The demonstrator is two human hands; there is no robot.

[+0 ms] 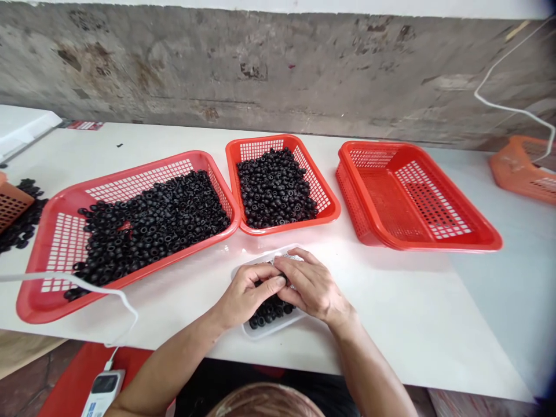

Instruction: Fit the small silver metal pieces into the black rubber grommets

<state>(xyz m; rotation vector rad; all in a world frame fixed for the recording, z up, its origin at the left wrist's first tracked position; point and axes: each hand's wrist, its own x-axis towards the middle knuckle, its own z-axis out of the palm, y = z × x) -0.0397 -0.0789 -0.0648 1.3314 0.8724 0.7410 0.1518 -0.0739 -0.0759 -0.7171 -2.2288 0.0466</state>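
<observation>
Light bright, even and diffuse; no single source visible. Shadows faint and soft under the red basket [417, 197] at 3 o'clock. Pale glare on the white counter [391, 324], toward 12 o'clock of the white tray [271, 327]. Counter dulls to grey-blue at 4 o'clock. Wide-angle bowing visible along the concrete wall [260, 63]; corners darken at 1 and 5 o'clock. Centre sharp; a rounded shape [264, 402] at 6 o'clock is out of focus.

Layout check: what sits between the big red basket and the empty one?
A smaller red basket of black ring-shaped parts, in the head view.
</observation>
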